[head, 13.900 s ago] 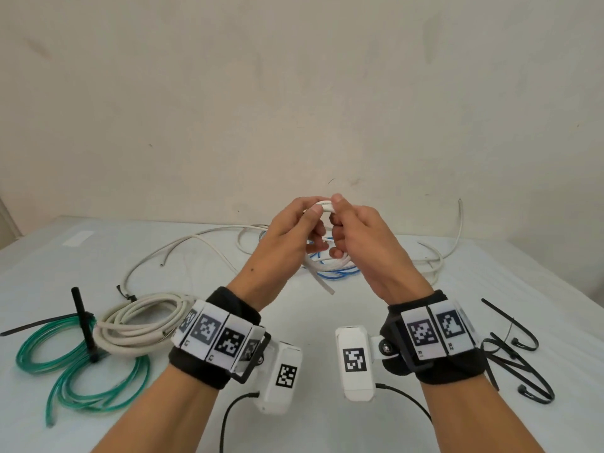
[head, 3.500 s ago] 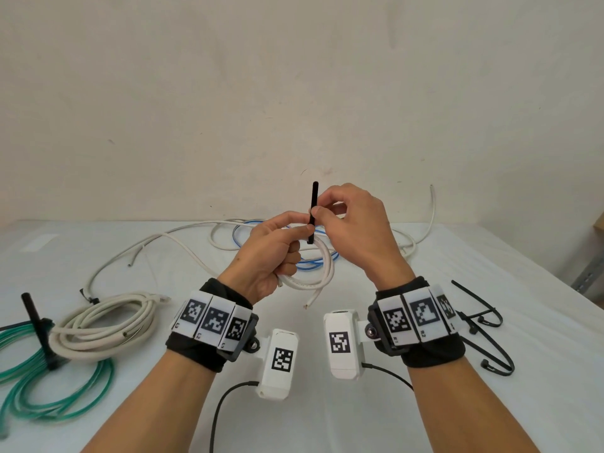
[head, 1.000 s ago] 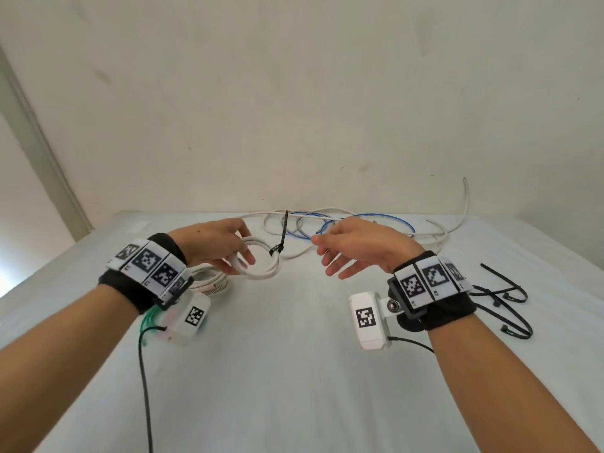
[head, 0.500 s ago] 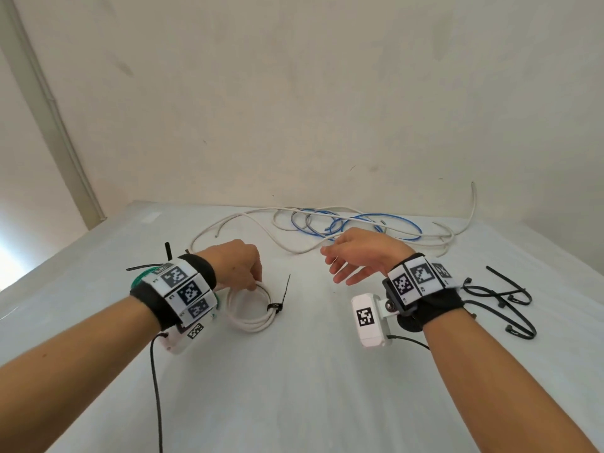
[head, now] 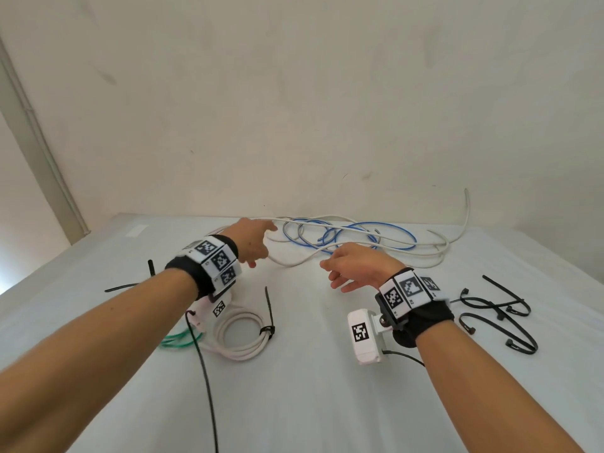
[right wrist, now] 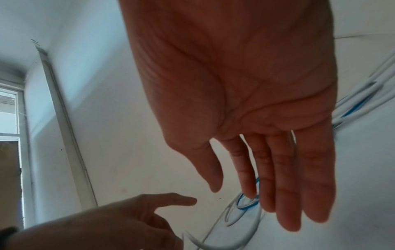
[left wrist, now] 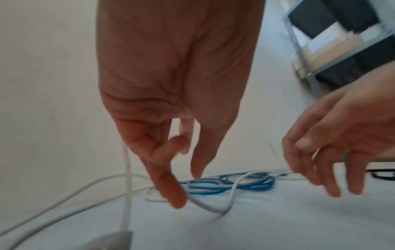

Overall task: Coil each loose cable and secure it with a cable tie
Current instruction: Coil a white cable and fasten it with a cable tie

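Note:
A small white cable coil, bound by a black cable tie, lies on the table under my left wrist. My left hand is open, fingers stretched over the loose white cable at the back; in the left wrist view its fingertips hover just above that cable, holding nothing. My right hand is open too, palm down, short of the tangle. A loose blue cable lies looped among white ones by the wall.
Spare black cable ties lie at the right of the white table. A green coil peeks out beneath my left wrist camera, with black ties beside it. The wall stands just behind the cables.
My left hand let go of the tied white coil on the table and moved forward to the loose cables. The right hand stayed open and shifted little.

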